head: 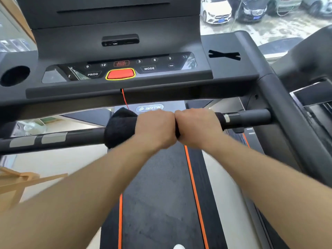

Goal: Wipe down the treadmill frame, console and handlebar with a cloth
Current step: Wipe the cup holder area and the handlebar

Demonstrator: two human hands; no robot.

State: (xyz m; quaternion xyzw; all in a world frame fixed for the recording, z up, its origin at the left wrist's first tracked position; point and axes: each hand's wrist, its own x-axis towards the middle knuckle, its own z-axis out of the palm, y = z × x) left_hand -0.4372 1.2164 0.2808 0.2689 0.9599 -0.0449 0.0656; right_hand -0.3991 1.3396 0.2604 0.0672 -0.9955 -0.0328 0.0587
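Nearest the camera, the black treadmill running belt [161, 194] with its two orange side stripes [195, 186] runs away under two bare forearms. Beyond it, the left hand [155, 128] and the right hand [197, 126] sit knuckle to knuckle on the dark grey round handlebar [71, 137], which crosses the view from side to side. Both hands' fingers [158, 114] are curled over the bar and clamped on the fuzzy black cloth [120, 128] that wraps it. The cloth bulges out to the left of the left hand, shows in the gap between the hands, and ends just right of the right hand. A thin red cord [124, 97] hangs down behind the cloth from the dark grey console [224, 72] above. On the console sit a red oblong button with a yellow rim [120, 74], a glossy black touch panel [158, 62] and, at far left, a round cup holder [15, 75]. Farthest off, through the window, stand parked cars [215, 11].
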